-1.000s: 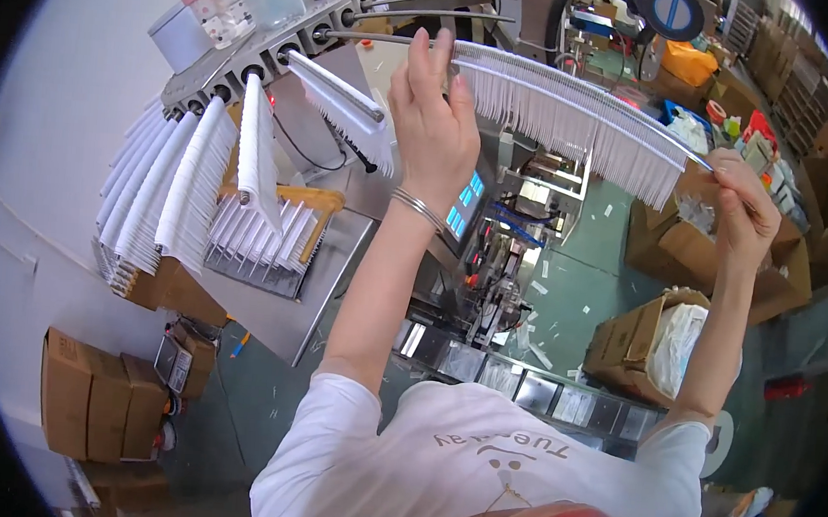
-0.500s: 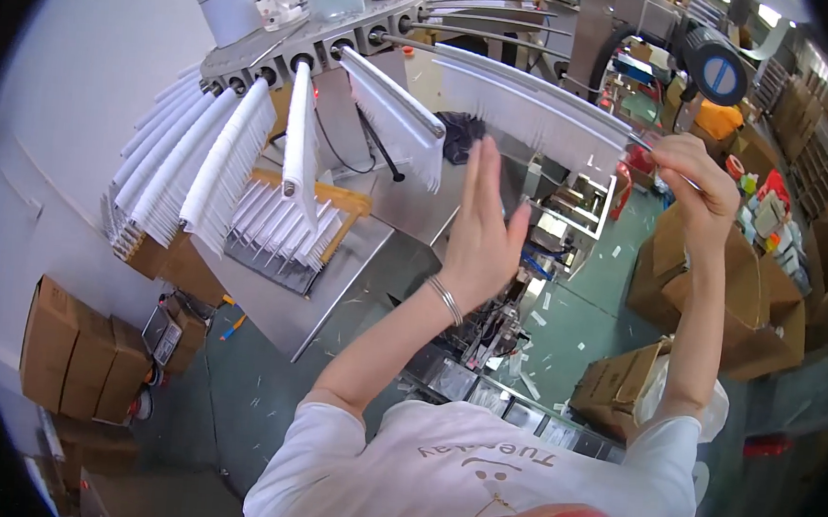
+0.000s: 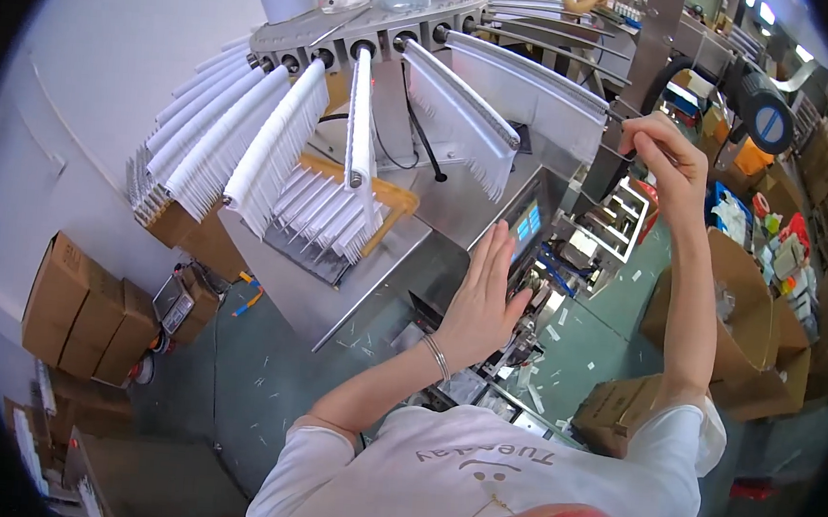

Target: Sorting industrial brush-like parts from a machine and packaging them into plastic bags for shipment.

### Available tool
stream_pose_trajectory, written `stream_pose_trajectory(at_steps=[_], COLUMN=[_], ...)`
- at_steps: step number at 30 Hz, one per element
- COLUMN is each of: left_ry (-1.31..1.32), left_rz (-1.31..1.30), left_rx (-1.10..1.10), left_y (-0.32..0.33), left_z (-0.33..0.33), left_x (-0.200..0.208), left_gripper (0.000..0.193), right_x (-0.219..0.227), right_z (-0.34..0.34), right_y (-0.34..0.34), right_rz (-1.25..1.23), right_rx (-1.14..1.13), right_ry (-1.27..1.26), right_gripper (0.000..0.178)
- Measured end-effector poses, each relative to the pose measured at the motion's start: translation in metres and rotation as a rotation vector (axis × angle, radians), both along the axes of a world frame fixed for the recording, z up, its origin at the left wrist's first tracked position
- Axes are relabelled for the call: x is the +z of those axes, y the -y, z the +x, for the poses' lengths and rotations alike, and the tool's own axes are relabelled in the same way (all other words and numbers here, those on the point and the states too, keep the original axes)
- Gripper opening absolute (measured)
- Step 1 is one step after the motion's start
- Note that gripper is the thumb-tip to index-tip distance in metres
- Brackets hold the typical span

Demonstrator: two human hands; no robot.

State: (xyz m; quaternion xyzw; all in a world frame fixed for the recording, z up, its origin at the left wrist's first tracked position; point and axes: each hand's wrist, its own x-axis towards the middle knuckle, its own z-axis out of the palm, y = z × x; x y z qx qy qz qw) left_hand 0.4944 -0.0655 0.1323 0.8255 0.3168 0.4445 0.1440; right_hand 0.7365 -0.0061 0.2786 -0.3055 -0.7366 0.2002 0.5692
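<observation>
My right hand (image 3: 669, 159) is raised, its thumb and fingers pinched at the outer end of a metal rod. From this rod hangs a row of white strips (image 3: 532, 86), its inner end close against a round grey rack (image 3: 392, 28). My left hand (image 3: 488, 302) holds nothing; its fingers are straight, with the thumb apart, in front of a lit screen (image 3: 529, 222). To the left, similar rows of white strips (image 3: 283, 144) hang from other rods around the rack. Bare rods (image 3: 554, 47) stick out on its far side.
A tray of white strips (image 3: 326, 209) lies on a metal table (image 3: 373, 299). A black and silver motor-like unit (image 3: 768, 115) stands at the upper right. Cardboard boxes (image 3: 79, 307) are stacked at the left, and an open carton (image 3: 740, 329) stands at the right. Scraps litter the green floor (image 3: 612, 306).
The hanging row of strips has moved inward along its rod, up to the rack, with my right hand at its outer end. My left hand has dropped lower, and the view has shifted.
</observation>
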Motion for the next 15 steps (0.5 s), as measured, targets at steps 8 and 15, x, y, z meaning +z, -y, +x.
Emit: stream_pose_trajectory(at_steps=[8,15], left_ry=[0.068,0.281], left_rz=[0.058,0.216], left_rx=[-0.089,-0.086], left_y=[-0.009,-0.043], left_z=[0.011,0.051], left_x=[0.011,0.042], left_gripper=[0.060,0.029], right_x=[-0.015,-0.035], right_z=[0.007,0.062], right_y=[0.005,0.066], right_rz=[-0.074,0.122], right_rx=[-0.069,-0.120], right_ry=[-0.051,-0.121], right_gripper=[0.018,0.034])
